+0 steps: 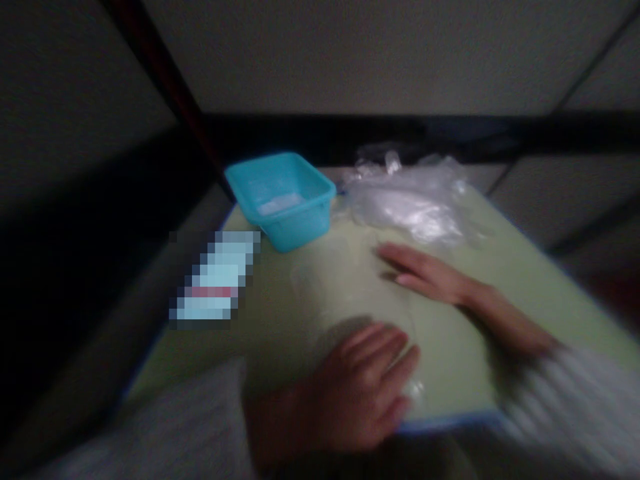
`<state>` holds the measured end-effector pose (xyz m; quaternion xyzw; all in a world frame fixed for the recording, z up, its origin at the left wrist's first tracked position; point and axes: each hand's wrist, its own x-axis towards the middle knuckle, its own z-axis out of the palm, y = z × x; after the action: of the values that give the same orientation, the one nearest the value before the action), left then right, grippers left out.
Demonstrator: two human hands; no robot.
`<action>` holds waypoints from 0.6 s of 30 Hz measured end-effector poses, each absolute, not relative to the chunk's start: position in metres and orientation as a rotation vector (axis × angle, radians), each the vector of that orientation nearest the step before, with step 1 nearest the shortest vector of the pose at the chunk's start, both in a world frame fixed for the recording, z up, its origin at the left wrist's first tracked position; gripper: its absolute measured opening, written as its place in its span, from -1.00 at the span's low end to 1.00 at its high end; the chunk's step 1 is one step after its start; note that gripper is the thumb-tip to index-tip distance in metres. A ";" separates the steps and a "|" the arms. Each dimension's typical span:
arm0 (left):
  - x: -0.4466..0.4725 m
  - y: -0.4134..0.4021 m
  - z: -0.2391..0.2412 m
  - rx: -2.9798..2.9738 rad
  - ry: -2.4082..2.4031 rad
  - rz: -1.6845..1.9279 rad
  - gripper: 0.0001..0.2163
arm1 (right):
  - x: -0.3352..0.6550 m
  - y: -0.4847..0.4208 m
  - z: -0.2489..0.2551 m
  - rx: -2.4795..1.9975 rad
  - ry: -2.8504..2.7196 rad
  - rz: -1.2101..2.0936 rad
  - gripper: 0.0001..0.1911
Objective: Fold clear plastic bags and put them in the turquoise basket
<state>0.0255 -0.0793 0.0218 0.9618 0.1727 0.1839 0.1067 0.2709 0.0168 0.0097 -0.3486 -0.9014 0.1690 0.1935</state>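
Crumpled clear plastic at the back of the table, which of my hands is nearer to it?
Right. Your right hand is just in front of the crumpled plastic; your left hand is farther off, by the table's near edge.

A dim, grainy scene is blurred throughout; glare is reflected by crumpled clear plastic [410, 207], shadow is cast beside the bare left hand [363, 387], and a pale-blue rectangle [217, 273] is pixelated.
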 end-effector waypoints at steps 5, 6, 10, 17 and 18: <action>0.027 -0.080 0.025 2.819 0.580 0.715 -0.66 | 0.269 0.016 0.012 -0.965 -2.563 0.406 -0.40; 0.027 -0.080 0.026 2.825 0.579 0.753 -0.67 | 0.269 0.016 0.013 -0.960 -2.571 0.398 -0.40; 0.026 -0.081 0.028 2.846 0.541 0.881 -0.67 | 0.267 0.014 0.016 -0.912 -2.622 0.388 -0.39; 0.026 -0.083 0.023 2.824 0.446 0.999 -0.70 | 0.269 0.015 0.020 -0.914 -2.671 0.303 -0.39; 0.025 -0.083 0.022 2.819 0.436 1.015 -0.71 | 0.270 0.015 0.020 -0.921 -2.669 0.279 -0.40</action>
<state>0.0255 -0.0830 0.0224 0.9295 0.1437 0.3348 0.0570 0.2698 0.0149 0.0203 -0.3209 -0.9298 0.0973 0.1517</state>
